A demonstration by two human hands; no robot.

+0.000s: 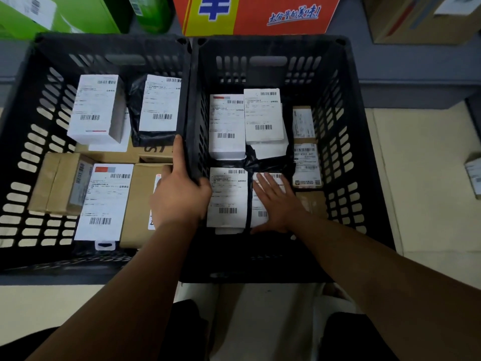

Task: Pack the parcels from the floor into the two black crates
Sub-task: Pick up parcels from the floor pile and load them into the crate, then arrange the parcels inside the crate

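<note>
Two black crates sit side by side on the floor, both part-filled with labelled parcels. Left hand [179, 196] grips the rim where the crates meet, index finger straight along the top edge, other fingers curled over towards the right crate [351, 152]; hard to tell which crate's wall it actually holds. Right hand [276, 204] lies flat, fingers straight and spread, pressing on a black-wrapped parcel [261, 213] at the near end of the right crate, grasping nothing. Touching it on the left is a white-label parcel [227, 196]. Farther in are stacked white boxes [226, 126], with brown cartons [307, 165] along the right wall. Left crate [26, 152] holds a white box [96, 110], a black bag [158, 105] with a label, a brown carton [59, 183] and a flat white parcel [104, 201]. Behind the crates stand an orange carton [260, 14] and a green box [78, 14]. One small parcel [473, 173] lies on the floor at far right
</note>
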